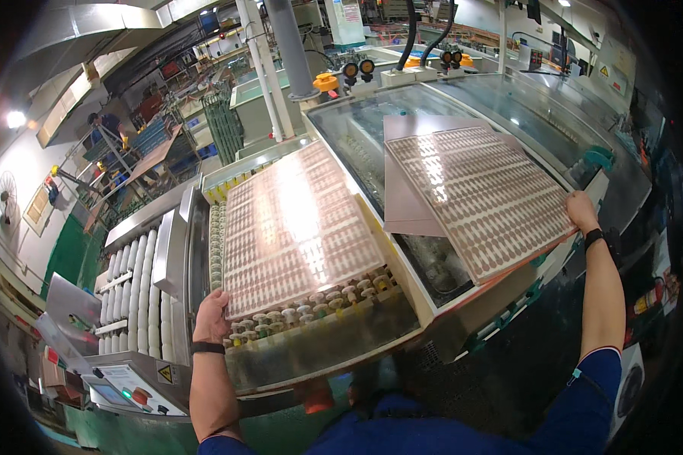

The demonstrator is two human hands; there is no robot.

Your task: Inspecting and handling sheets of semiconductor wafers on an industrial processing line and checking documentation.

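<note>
While rollers (311,307) carry it, left hand (211,315) grasping copper panel's (296,227) corner; right hand (582,211) gripping second panel's (482,193) edge.

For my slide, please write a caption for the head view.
Left hand holds copper panel on rollers; right hand holds another.

To my left run white plastic conveyor rollers (133,292); below them a grey control panel (129,388); ahead, a grey pipe (288,45).

One panel (296,227) on rollers (311,311), another (482,193) right, on glass cover (357,136).
</note>
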